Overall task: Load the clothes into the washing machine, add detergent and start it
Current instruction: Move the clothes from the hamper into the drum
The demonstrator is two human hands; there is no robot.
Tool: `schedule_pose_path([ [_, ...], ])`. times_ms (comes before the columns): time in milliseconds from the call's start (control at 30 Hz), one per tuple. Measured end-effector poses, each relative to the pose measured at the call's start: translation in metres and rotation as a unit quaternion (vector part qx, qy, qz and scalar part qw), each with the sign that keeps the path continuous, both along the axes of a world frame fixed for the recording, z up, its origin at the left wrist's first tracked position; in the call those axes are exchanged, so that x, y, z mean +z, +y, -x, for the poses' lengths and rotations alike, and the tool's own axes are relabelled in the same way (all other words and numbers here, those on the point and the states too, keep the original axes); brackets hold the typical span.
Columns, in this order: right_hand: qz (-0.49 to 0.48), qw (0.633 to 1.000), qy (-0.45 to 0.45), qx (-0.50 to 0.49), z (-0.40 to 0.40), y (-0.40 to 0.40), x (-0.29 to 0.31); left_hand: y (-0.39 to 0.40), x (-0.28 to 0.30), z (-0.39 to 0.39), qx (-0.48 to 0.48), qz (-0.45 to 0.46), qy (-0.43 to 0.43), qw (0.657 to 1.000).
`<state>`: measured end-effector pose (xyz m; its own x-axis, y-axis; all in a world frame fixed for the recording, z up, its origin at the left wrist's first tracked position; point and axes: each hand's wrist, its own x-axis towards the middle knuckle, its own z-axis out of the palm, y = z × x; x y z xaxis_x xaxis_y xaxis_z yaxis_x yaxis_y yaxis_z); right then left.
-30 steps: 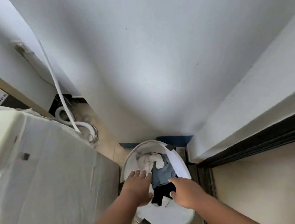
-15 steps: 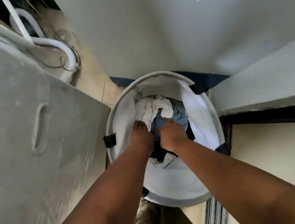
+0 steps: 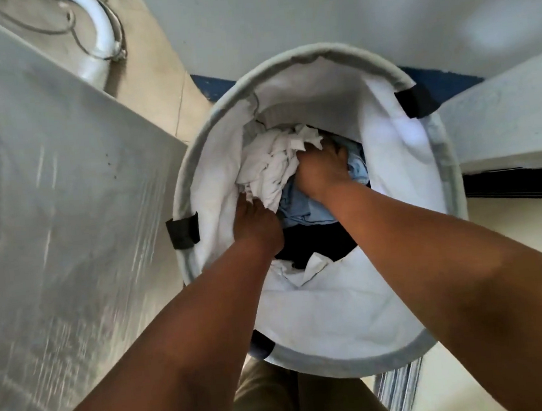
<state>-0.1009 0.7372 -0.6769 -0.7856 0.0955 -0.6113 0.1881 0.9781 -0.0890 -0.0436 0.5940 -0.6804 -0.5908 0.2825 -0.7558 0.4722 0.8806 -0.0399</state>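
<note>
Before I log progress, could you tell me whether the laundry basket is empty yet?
Not empty: white cloth, light blue garment and dark clothing lie inside the laundry basket.

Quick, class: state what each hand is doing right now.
Left hand: closed on the white clothes.
Right hand: closed on the clothes in the basket.

The tan tiled floor (image 3: 167,83) carries a round white laundry basket (image 3: 332,324). A white hose (image 3: 101,26) lies on it nearby.
</note>
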Motion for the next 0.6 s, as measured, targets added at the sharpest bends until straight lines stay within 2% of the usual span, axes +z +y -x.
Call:
schedule_pose_path([
  [100, 0.061, 0.987, 0.132, -0.065, -0.016, 0.001, 0.013, 0.0, 0.013, -0.008, 0.039, -0.054, 0.029, 0.997],
  [200, 0.151, 0.945, 0.221, -0.187, -0.04, 0.005, 0.035, 0.001, 0.035, -0.018, 0.093, -0.139, 0.057, 0.984],
  [267, 0.221, 0.907, 0.218, -0.283, -0.058, 0.004, 0.058, -0.001, 0.05, -0.026, 0.157, -0.224, 0.075, 0.959],
  [333, 0.277, 0.858, 0.199, -0.383, -0.074, 0.0, 0.088, -0.004, 0.072, -0.033, 0.252, -0.309, 0.068, 0.915],
  [467, 0.375, 0.71, 0.159, -0.575, -0.083, -0.012, 0.131, -0.003, 0.119, -0.03, 0.44, -0.378, 0.073, 0.811],
  [500, 0.396, 0.66, 0.112, -0.629, -0.083, -0.012, 0.136, -0.001, 0.129, -0.026, 0.474, -0.383, 0.076, 0.789],
  [567, 0.45, 0.525, -0.019, -0.722, -0.083, -0.011, 0.148, 0.001, 0.15, -0.02, 0.517, -0.402, 0.086, 0.751],
  [600, 0.454, 0.502, -0.057, -0.734, -0.086, -0.009, 0.156, 0.0, 0.16, -0.017, 0.534, -0.412, 0.089, 0.733],
])
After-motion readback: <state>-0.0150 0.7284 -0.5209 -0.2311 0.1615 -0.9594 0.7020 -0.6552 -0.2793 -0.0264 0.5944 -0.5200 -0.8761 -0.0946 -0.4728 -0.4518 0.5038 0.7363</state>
